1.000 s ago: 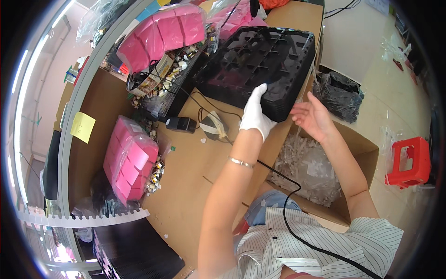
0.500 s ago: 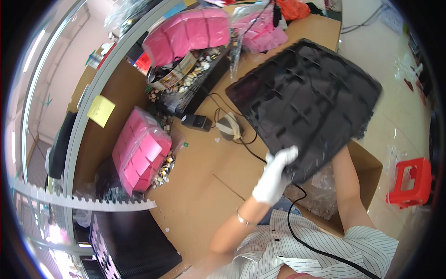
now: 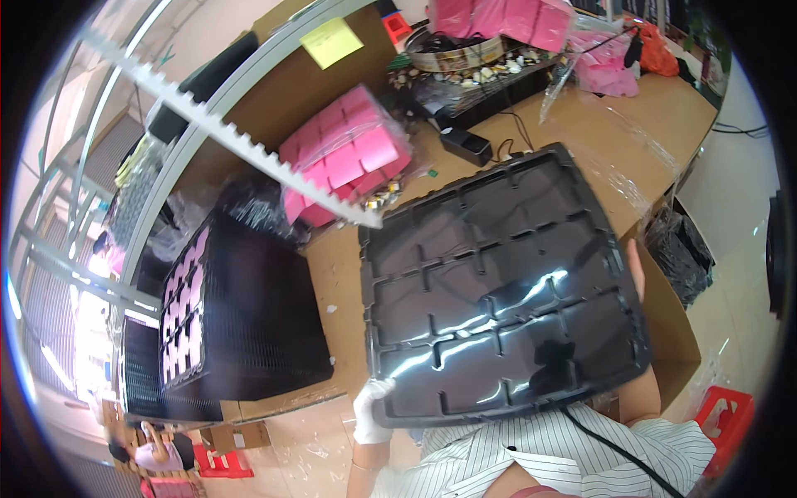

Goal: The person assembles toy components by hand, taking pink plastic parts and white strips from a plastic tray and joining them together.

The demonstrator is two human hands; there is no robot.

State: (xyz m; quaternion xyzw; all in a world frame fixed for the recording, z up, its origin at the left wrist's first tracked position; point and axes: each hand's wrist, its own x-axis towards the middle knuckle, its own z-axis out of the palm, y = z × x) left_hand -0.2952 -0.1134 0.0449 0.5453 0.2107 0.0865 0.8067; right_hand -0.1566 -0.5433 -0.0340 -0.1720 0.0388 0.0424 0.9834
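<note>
A black plastic blister tray (image 3: 498, 290) with raised cross-shaped ribs is held up in front of me, its shiny surface facing me. My left hand (image 3: 372, 412), in a white glove, is closed on its near left corner. At the right edge my right hand (image 3: 635, 270) grips the tray; only some bare fingers show, the rest being hidden behind it. To the left stands a tall stack of black trays (image 3: 257, 307) with pink pieces (image 3: 184, 307) showing in the top one's compartments.
Pink foam blocks in clear wrap (image 3: 344, 158) lie behind the stack. A black power adapter (image 3: 465, 147) sits past the tray's far edge. A pale notched strip (image 3: 241, 141) crosses at upper left. A cardboard box (image 3: 677, 332) and red stool (image 3: 724, 427) are at right.
The tray has swung from the right to the middle, and its shiny surface now faces me. My left hand has moved down and left with its corner. The view has turned leftward.
</note>
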